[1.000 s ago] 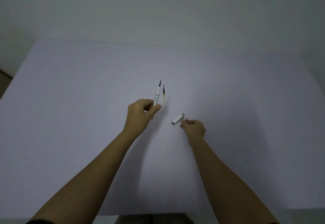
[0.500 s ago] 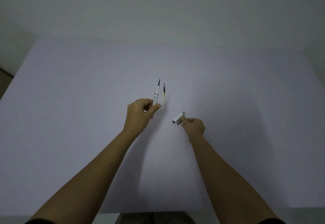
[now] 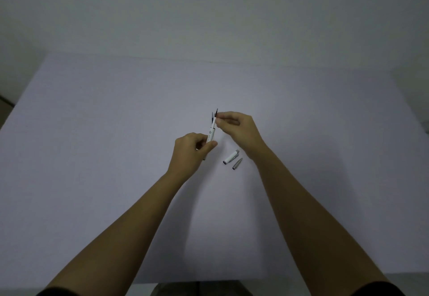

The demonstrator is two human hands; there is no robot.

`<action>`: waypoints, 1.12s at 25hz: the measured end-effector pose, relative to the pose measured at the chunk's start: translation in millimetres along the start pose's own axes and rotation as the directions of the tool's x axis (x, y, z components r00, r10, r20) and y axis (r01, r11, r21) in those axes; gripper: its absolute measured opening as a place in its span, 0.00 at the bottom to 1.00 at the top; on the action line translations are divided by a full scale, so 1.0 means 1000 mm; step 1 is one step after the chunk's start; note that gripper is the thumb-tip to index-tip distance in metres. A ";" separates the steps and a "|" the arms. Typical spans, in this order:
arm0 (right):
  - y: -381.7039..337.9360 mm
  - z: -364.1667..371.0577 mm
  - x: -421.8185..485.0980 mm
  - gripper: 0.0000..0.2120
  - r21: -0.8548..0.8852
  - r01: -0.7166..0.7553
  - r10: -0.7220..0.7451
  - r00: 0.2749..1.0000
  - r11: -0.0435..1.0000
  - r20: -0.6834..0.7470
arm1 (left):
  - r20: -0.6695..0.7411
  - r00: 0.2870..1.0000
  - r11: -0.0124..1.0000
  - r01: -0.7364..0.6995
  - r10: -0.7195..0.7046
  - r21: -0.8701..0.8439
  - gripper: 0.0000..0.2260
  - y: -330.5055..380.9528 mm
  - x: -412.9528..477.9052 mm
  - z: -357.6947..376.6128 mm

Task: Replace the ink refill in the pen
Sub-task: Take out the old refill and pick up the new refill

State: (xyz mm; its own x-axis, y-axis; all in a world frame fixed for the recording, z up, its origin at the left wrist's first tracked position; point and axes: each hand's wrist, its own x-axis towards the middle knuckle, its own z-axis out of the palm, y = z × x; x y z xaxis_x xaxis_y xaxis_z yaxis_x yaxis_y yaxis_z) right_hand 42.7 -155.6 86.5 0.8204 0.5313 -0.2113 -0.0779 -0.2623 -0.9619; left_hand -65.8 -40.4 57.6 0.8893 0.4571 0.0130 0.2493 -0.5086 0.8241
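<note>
My left hand (image 3: 191, 151) grips the lower end of the white pen barrel (image 3: 211, 133), which points up and away from me. A dark refill tip (image 3: 212, 116) sticks out of its top. Right beside it shows a second dark tip (image 3: 216, 111), that of the spare refill. My right hand (image 3: 239, 129) has thumb and forefinger pinched together at these two tips; which refill they hold is unclear. A white pen section (image 3: 231, 157) with a grey end and a small grey cone (image 3: 237, 164) lie on the table below my right wrist.
The work surface is a wide pale lilac table (image 3: 116, 156) against a plain wall. Its near edge runs along the bottom of the view, and a dark floor strip shows at the far left.
My right hand has let go of the grey cone beside the white section and moved up and left to the tips. My left hand has hardly moved.
</note>
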 end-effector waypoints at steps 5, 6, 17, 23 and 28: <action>-0.006 0.003 0.015 0.03 0.173 -0.042 0.033 0.998 0.984 0.055 | 0.034 0.999 0.999 0.033 -0.033 0.005 0.13 -0.008 -0.001 0.004; -0.006 0.003 0.021 0.03 0.220 -0.034 0.032 0.999 0.975 0.012 | 0.051 0.998 0.999 0.040 -0.041 0.014 0.14 -0.013 -0.001 0.005; 0.065 0.010 0.100 0.10 -0.240 -0.243 0.144 0.919 0.940 -0.368 | -0.026 0.996 0.996 0.088 -0.087 0.035 0.14 -0.047 0.048 -0.003; 0.084 0.022 0.122 0.10 -0.458 -0.258 0.080 0.925 0.851 -0.371 | -0.044 0.996 0.996 0.085 -0.083 0.039 0.16 -0.057 0.072 0.000; 0.080 0.023 0.121 0.10 -0.501 -0.214 0.030 0.936 0.839 -0.349 | -0.034 0.992 0.993 0.122 -0.121 0.004 0.16 -0.060 0.073 0.005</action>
State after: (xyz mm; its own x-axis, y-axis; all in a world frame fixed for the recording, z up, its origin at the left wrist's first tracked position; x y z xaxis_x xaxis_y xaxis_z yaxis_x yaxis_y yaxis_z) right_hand 122.9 -93.3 -19.7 0.9639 0.2083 -0.1659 0.0432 -0.7370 -0.6745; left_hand -14.3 19.8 6.5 0.8389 0.5401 -0.0677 0.3572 -0.4524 0.8172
